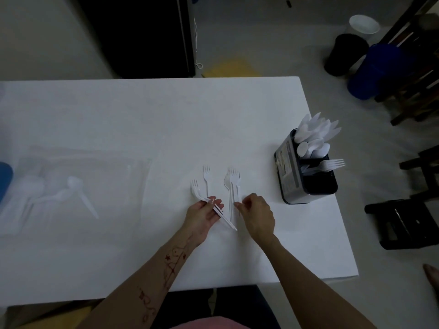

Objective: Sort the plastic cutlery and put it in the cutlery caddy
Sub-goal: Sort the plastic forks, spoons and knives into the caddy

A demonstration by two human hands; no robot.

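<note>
Both forearms are reaching in from the near edge of the white desk (pixel 142 119), meeting a little right of its middle. The left hand (pixel 204 216) is lying palm up, thumb pinching the handles of what look like two white plastic forks (pixel 195 189) across its fingers, tines pointing toward the far left and handle ends jutting out toward the near right. The right hand (pixel 257 216) is arching palm down, its fingertips curling onto the handle ends of a small bunch of forks (pixel 234 184) lying flat on the desk, three or so, though they overlap too much for a sure count. One more single fork (pixel 207 178) is lying between the two groups, tines toward the far edge. The black cutlery caddy (pixel 306 179) is standing near the right edge of the desk, holding three compartments: the farthest one is bristling with knives (pixel 319 125), the middle one is holding spoons (pixel 312 147), and the nearest is holding about two forks (pixel 329 165) leaning rightward. Near the left edge, a clear plastic bag (pixel 78 184) is lying flat with more white cutlery inside, too blurred to count.
</note>
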